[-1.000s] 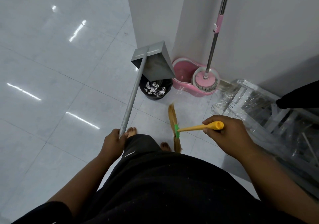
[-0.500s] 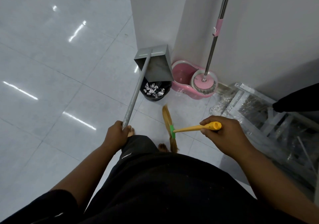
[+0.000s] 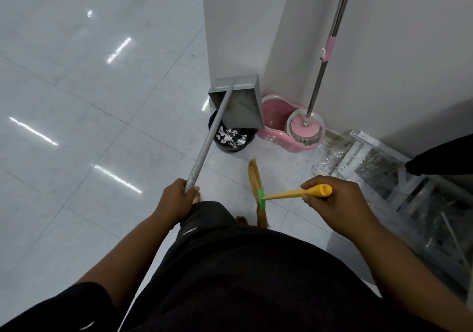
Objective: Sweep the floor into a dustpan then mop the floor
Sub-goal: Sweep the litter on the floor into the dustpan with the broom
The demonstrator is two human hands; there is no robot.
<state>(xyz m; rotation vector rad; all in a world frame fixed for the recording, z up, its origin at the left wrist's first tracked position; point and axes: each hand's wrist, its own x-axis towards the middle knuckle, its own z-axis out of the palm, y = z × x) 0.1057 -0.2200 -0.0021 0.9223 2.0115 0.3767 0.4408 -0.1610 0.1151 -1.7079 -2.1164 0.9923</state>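
Glossy tiled floor; matt grey metal dustpan; pink plastic bucket; shiny metal mop pole; yellow plastic broom handle, straw-like bristles.

Grey dustpan tilted over black bin; broom upright; mop in pink bucket.

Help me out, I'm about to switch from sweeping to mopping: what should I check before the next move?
1. The grey metal dustpan is tipped over the black round bin: ok.
2. The white paper scraps are inside the bin: ok.
3. The dustpan is fully emptied: cannot tell.
4. Hands free for mopping: not ok; the left hand grips the dustpan's pole, the right hand grips the yellow-handled straw broom.
5. The pink-collared steel mop stands in the pink plastic bucket: ok.
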